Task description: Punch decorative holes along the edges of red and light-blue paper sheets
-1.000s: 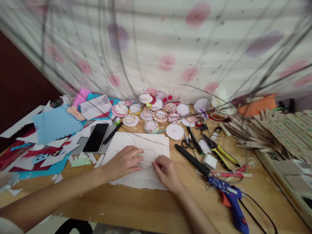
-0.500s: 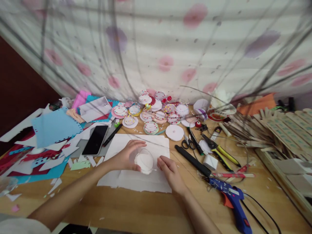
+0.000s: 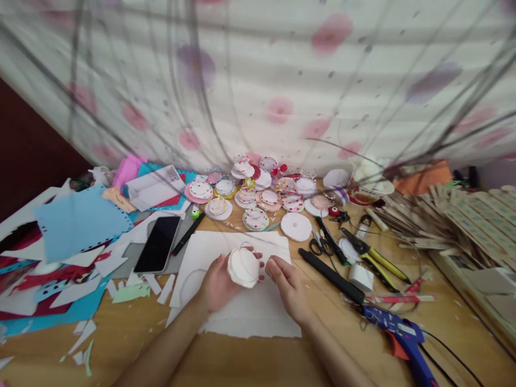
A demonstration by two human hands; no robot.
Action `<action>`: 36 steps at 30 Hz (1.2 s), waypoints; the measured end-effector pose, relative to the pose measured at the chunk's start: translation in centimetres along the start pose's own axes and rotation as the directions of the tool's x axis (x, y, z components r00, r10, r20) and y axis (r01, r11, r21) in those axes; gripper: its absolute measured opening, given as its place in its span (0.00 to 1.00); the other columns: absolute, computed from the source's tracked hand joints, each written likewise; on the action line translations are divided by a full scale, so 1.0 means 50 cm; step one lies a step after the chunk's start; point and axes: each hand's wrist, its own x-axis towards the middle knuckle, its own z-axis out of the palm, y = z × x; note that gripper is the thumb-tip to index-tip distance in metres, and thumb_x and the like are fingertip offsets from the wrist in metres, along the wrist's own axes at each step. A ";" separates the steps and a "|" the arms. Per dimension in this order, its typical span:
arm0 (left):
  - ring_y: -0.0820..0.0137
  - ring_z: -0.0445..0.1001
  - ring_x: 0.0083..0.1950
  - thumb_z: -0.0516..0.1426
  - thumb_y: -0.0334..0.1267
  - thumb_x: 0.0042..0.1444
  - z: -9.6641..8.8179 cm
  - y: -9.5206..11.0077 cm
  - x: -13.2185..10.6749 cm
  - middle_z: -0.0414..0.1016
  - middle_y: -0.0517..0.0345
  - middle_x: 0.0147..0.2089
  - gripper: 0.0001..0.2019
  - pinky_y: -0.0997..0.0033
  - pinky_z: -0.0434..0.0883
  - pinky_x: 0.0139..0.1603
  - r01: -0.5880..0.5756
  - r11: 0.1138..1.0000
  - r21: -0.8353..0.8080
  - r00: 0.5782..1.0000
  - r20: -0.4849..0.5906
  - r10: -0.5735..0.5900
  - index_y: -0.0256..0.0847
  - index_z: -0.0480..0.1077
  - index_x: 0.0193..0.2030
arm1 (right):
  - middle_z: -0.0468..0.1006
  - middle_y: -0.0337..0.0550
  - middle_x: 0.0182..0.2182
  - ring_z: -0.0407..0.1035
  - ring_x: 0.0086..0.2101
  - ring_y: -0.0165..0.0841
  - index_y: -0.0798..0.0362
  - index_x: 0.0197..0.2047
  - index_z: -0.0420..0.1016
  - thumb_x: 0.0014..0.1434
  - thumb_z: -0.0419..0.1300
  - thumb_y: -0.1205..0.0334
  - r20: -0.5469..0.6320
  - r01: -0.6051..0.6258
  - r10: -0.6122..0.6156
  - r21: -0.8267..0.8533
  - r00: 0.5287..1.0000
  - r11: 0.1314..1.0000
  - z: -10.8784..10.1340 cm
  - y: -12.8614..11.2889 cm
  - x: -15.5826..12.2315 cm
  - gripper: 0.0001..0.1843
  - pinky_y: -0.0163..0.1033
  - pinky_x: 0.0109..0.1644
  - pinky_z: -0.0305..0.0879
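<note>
A round white paper disc (image 3: pixel 244 267), uneven at its edge, rests in my left hand (image 3: pixel 217 287). The palm is turned up under it, and fingertips show past its right side. A thin light strand (image 3: pixel 246 245) loops over the disc's upper edge and runs across its face toward the right. Close beside the disc, my right hand (image 3: pixel 285 287) is closed in a pinch; the strand seems to lead to it, but what lies between the fingers is too small to make out. Both hands are above white paper sheets (image 3: pixel 250 320) on the wooden table.
Decorated paper discs (image 3: pixel 268 199) crowd the back. At left lie a phone (image 3: pixel 157 244), a black pen (image 3: pixel 188 234) and coloured paper scraps (image 3: pixel 80 215). To the right are scissors (image 3: pixel 321 245), yellow-handled pliers (image 3: pixel 381 263), a blue glue gun (image 3: pixel 403 336) with its cord, and wooden sticks (image 3: pixel 415 215).
My left hand has turned from gripping the disc's side to cradling it from below, palm up. The disc has tilted and risen slightly. My right hand stays pinched beside it; the view has shifted a little.
</note>
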 end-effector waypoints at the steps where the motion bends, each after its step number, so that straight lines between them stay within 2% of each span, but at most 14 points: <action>1: 0.49 0.66 0.59 0.48 0.57 0.56 -0.001 0.003 -0.001 0.67 0.39 0.59 0.29 0.45 0.61 0.56 -0.001 1.000 -0.010 1.000 -0.018 0.001 0.39 0.63 0.56 | 0.56 0.34 0.22 0.53 0.25 0.29 0.51 0.24 0.55 0.66 0.45 0.48 -0.006 0.005 -0.005 -0.011 1.000 1.000 0.006 0.004 0.000 0.21 0.34 0.29 0.51; 5: 0.53 0.70 0.55 0.48 0.53 0.57 -0.001 0.010 0.000 0.70 0.41 0.56 0.25 0.46 0.62 0.57 -0.030 0.999 0.017 0.999 -0.038 0.031 0.39 0.65 0.54 | 0.54 0.34 0.22 0.52 0.25 0.29 0.51 0.24 0.54 0.66 0.46 0.51 -0.005 0.016 -0.016 -0.074 1.000 0.997 0.014 0.017 -0.014 0.20 0.35 0.29 0.50; 13: 0.53 0.70 0.55 0.53 0.43 0.56 -0.004 0.001 0.000 0.71 0.40 0.55 0.21 0.48 0.63 0.55 0.000 1.000 -0.010 0.998 0.069 0.001 0.37 0.65 0.55 | 0.56 0.35 0.23 0.54 0.25 0.29 0.51 0.25 0.57 0.66 0.46 0.54 0.032 0.051 -0.046 -0.168 0.998 0.984 0.006 0.017 -0.021 0.18 0.36 0.30 0.51; 19: 0.53 0.70 0.55 0.54 0.45 0.56 -0.005 0.005 -0.001 0.70 0.40 0.56 0.22 0.49 0.67 0.52 0.043 0.999 0.000 0.994 0.103 -0.042 0.38 0.65 0.55 | 0.55 0.35 0.22 0.54 0.25 0.29 0.50 0.24 0.54 0.66 0.45 0.55 0.036 0.095 -0.090 -0.211 0.995 0.973 0.001 0.016 -0.020 0.19 0.36 0.28 0.51; 24: 0.54 0.73 0.51 0.54 0.46 0.56 -0.003 0.006 -0.002 0.73 0.41 0.51 0.21 0.51 0.68 0.50 0.061 0.997 0.040 0.992 0.104 -0.065 0.37 0.66 0.53 | 0.61 0.37 0.23 0.58 0.26 0.31 0.51 0.26 0.62 0.66 0.46 0.56 0.075 0.160 -0.145 -0.261 0.987 0.952 -0.007 0.013 -0.018 0.17 0.37 0.30 0.54; 29: 0.54 0.75 0.48 0.56 0.43 0.54 -0.003 0.008 -0.003 0.74 0.39 0.50 0.23 0.50 0.69 0.49 0.054 0.995 0.079 0.993 0.101 -0.061 0.35 0.66 0.55 | 0.64 0.38 0.23 0.60 0.26 0.31 0.51 0.27 0.65 0.65 0.49 0.60 0.021 0.216 -0.221 -0.310 0.975 0.926 -0.011 0.012 -0.015 0.14 0.37 0.31 0.56; 33: 0.54 0.75 0.48 0.59 0.40 0.51 -0.003 0.009 -0.004 0.75 0.41 0.49 0.24 0.50 0.69 0.50 0.078 0.994 0.074 0.991 0.105 -0.085 0.34 0.66 0.55 | 0.67 0.39 0.27 0.62 0.27 0.31 0.51 0.38 0.71 0.64 0.52 0.64 -0.045 0.258 -0.291 -0.344 0.956 0.903 -0.009 0.010 -0.015 0.07 0.37 0.33 0.60; 36: 0.55 0.76 0.46 0.59 0.38 0.51 -0.005 0.005 -0.005 0.77 0.43 0.47 0.22 0.54 0.71 0.47 0.119 0.991 0.059 0.984 0.128 -0.126 0.36 0.68 0.54 | 0.69 0.41 0.30 0.64 0.29 0.31 0.49 0.44 0.72 0.62 0.54 0.67 -0.079 0.307 -0.357 -0.362 0.931 0.880 -0.007 0.011 -0.019 0.09 0.37 0.33 0.63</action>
